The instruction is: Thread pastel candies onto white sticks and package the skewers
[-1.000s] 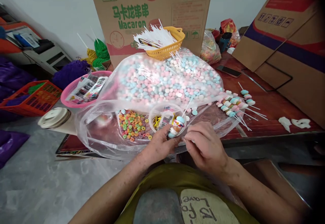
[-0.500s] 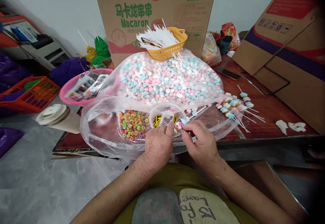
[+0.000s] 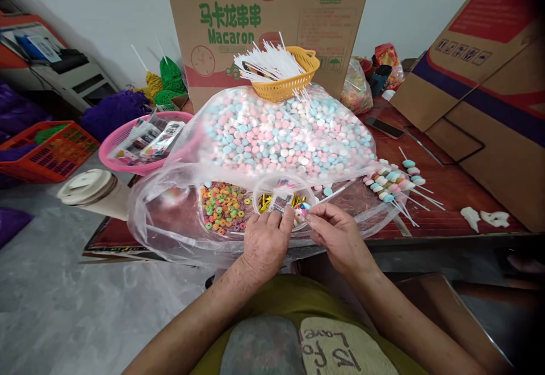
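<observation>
My left hand (image 3: pixel 268 239) is closed at the near rim of a round clear tub (image 3: pixel 256 193), its fingers curled. Beside its fingertips shows a small white piece with pink, red and blue marks (image 3: pixel 300 213), partly hidden. My right hand (image 3: pixel 343 237) is closed in a pinch against the right end of that piece, thumb and forefinger together. A white stick (image 3: pixel 332 195) slants up to the right behind the right fingertips; whether it joins the piece I cannot tell. Inside the tub lie gold twist ties (image 3: pixel 264 201) and a small printed packet (image 3: pixel 281 199).
A clear bag of pastel marshmallows (image 3: pixel 272 131) lies behind the tub, with a yellow basket of white sticks (image 3: pixel 284 85) on it. Left are colourful cereal rings (image 3: pixel 223 207), a pink basket (image 3: pixel 128 165) and a paper cup (image 3: pixel 96 193). Marshmallow skewers (image 3: pixel 387 182) lie right.
My right hand has shifted slightly right, its fingers drawing closer together. The blue part between the hands now shows less, and the stick slants less steeply. My left hand stays nearly in place.
</observation>
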Motion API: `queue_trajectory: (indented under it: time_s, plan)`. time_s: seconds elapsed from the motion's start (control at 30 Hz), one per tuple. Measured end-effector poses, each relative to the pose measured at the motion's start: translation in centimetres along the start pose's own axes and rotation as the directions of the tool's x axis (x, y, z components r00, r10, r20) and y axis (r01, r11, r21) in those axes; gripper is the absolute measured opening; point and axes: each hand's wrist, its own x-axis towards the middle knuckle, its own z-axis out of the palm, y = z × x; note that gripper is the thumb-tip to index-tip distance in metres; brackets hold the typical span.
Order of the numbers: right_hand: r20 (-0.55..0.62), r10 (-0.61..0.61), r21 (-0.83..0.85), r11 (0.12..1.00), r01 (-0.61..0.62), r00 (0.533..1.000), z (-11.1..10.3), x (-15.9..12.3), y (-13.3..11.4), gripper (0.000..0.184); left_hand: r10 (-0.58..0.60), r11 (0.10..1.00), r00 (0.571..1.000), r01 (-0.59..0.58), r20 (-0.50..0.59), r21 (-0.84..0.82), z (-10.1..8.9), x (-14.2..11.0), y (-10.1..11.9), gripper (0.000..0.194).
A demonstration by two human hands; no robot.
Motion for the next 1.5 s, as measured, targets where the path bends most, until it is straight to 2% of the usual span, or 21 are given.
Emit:
queue_trajectory:
  time_s: [0.1,0.2,0.27,0.3,0.37,0.43,0.47,0.53,0.6,0.7,0.8,0.9,1.0,1.07,1.1,1.17,1.23,1.3,1.33,1.4,1.5]
  plan:
    - [0.100,-0.053,-0.098,0.993,0.063,0.994,-0.5,-0.3,-0.1,0.021,-0.069,0.994,0.993,0.077,0.100,-0.075,-0.3,0.1,-0.2,0.038]
    - [0.220,-0.057,-0.196,0.975,0.101,0.974,-1.0,-0.5,-0.7,0.022,-0.105,0.968,0.958,0.160,0.268,-0.193,-0.9,0.6,-0.5,0.045]
    - [0.222,-0.094,-0.291,0.944,0.159,0.970,-1.3,-0.6,-1.2,0.022,-0.100,0.932,0.933,0.209,0.344,-0.296,-1.1,0.9,-0.8,0.041]
    - [0.183,-0.145,-0.340,0.919,0.201,0.972,-1.5,-0.6,-1.5,0.021,-0.096,0.898,0.926,0.238,0.364,-0.369,-1.1,1.1,-1.0,0.036]
    - [0.038,-0.298,-0.432,0.856,0.285,0.954,-1.8,-0.7,-1.8,0.017,-0.092,0.768,0.926,0.301,0.367,-0.566,-0.9,1.2,-1.2,0.026]
    - [-0.086,-0.443,-0.502,0.793,0.345,0.892,-2.1,-0.8,-1.9,0.011,-0.082,0.559,0.933,0.333,0.349,-0.759,-0.6,1.2,-1.4,0.023]
    - [-0.093,-0.489,-0.533,0.761,0.371,0.868,-2.2,-0.9,-1.9,0.009,-0.075,0.448,0.933,0.347,0.352,-0.824,-0.5,1.2,-1.4,0.023]
    - [0.013,-0.541,-0.586,0.677,0.445,0.841,-2.2,-0.9,-1.6,0.006,-0.046,0.245,0.910,0.410,0.412,-0.879,-0.5,1.1,-1.2,0.025]
    - [0.158,-0.581,-0.617,0.573,0.539,0.798,-1.9,-0.9,-1.3,0.007,0.000,0.089,0.861,0.506,0.508,-0.858,-0.6,1.1,-1.0,0.026]
    - [0.240,-0.655,-0.645,0.444,0.622,0.716,-1.2,-0.8,-1.0,0.009,0.046,-0.029,0.817,0.577,0.575,-0.816,-1.0,1.1,-0.6,0.031]
    - [0.279,-0.676,-0.661,0.380,0.647,0.682,-0.8,-0.8,-0.9,0.008,0.043,-0.020,0.821,0.570,0.569,-0.822,-1.0,1.0,-0.4,0.031]
    - [0.279,-0.679,-0.661,0.377,0.648,0.679,-0.7,-0.8,-0.9,0.008,-0.005,0.098,0.859,0.510,0.512,-0.855,-0.8,1.0,-0.3,0.023]
    - [0.221,-0.615,-0.636,0.497,0.590,0.757,-0.9,-0.8,-0.8,0.006,-0.036,0.269,0.917,0.392,0.398,-0.880,-0.5,1.1,-0.3,0.017]
    - [0.218,-0.544,-0.624,0.560,0.544,0.810,-1.0,-0.8,-0.7,0.007,-0.043,0.351,0.925,0.368,0.378,-0.861,-0.4,1.1,-0.3,0.017]
    - [0.243,-0.521,-0.634,0.553,0.540,0.818,-1.0,-0.8,-0.7,0.008,-0.044,0.382,0.920,0.376,0.389,-0.844,-0.4,1.1,-0.3,0.017]
    - [0.334,-0.502,-0.696,0.440,0.568,0.798,-1.3,-0.9,-0.6,0.013,-0.036,0.435,0.907,0.391,0.419,-0.811,-0.4,1.1,-0.4,0.019]
    - [0.436,-0.479,-0.764,0.251,0.595,0.762,-1.6,-1.0,-0.7,0.016,-0.034,0.486,0.911,0.374,0.411,-0.790,-0.5,1.0,-0.3,0.023]
    - [0.487,-0.454,-0.797,0.118,0.592,0.746,-2.1,-1.1,-0.9,0.016,-0.035,0.526,0.920,0.349,0.390,-0.776,-0.6,1.0,-0.2,0.027]
    - [0.495,-0.449,-0.802,0.092,0.590,0.744,-2.3,-1.1,-1.1,0.016,-0.030,0.532,0.921,0.344,0.389,-0.774,-0.6,1.1,-0.2,0.025]
    - [0.489,-0.455,-0.801,0.104,0.590,0.744,-2.7,-1.0,-1.4,0.014,0.013,0.493,0.912,0.351,0.410,-0.796,-0.9,1.1,-0.2,0.019]
    - [0.414,-0.551,-0.792,0.176,0.585,0.725,-3.1,-0.9,-2.2,0.012,0.119,0.297,0.863,0.440,0.490,-0.848,-1.3,1.2,-0.3,0.022]
